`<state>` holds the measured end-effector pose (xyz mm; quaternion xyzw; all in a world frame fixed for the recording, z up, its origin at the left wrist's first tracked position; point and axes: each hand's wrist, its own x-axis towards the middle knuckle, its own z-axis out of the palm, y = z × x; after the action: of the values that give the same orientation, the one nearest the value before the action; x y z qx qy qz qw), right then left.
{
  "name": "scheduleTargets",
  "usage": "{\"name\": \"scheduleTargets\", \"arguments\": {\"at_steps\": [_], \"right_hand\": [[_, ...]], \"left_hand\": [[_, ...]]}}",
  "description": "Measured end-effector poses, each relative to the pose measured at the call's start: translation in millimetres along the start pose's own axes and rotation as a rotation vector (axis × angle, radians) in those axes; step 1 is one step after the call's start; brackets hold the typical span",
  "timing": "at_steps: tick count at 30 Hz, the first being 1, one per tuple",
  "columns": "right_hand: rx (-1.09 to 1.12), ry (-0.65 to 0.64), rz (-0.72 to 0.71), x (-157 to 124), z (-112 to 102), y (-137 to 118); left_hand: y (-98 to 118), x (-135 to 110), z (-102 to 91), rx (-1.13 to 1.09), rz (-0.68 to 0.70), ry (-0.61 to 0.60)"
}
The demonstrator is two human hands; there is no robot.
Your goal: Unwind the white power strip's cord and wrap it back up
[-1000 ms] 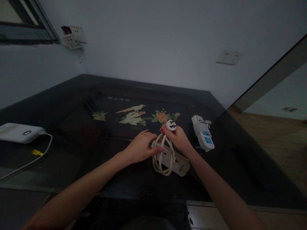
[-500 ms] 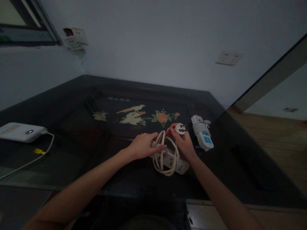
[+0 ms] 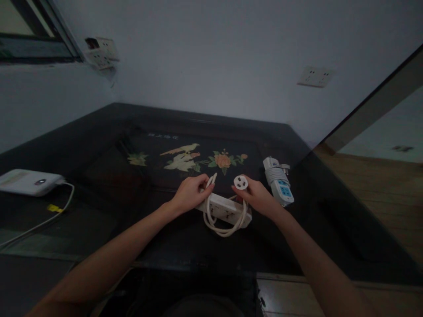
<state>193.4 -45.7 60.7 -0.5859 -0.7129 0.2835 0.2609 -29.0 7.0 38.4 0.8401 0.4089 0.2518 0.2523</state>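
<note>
A cream power strip (image 3: pixel 222 208) lies on the dark table (image 3: pixel 99 145) in front of me, with its cream cord (image 3: pixel 224 229) looped around it. My left hand (image 3: pixel 190 193) is closed on the strip's left end and pinches a loop of the cord. My right hand (image 3: pixel 259 198) is closed on the round white plug (image 3: pixel 240 182) at the cord's end, just right of the strip. The plug faces up.
A second white power strip with blue sockets (image 3: pixel 279 182), its cord wound round it, lies right of my right hand. A white box with a cable (image 3: pixel 29 181) sits at the table's left. Wall sockets (image 3: pixel 315 76) are behind. A painted bird and flowers (image 3: pixel 198 160) decorate the tabletop.
The power strip has swung round to lie more level and left. My left hand shifted up to the strip's end. My right hand carried the plug down and right, loosening the loops.
</note>
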Motion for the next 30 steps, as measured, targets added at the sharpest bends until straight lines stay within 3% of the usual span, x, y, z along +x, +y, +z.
{"name": "scheduleTargets", "arguments": {"at_steps": [6,9,18,30], "right_hand": [[-0.580,-0.183,0.000,17,-2,-27],[-0.697,-0.257,0.018,24,-1,-36],[-0.652,-0.297,0.009,36,9,-46],[-0.479,-0.106,0.096,46,23,-47]], "left_hand": [[1,-1,-1.7,-0.008,0.023,0.023],[2,-1,-3.1,-0.003,0.022,0.039],[11,-7,-4.3,0.071,0.139,0.036],[5,-10,-2.9,0.328,0.222,0.130]]}}
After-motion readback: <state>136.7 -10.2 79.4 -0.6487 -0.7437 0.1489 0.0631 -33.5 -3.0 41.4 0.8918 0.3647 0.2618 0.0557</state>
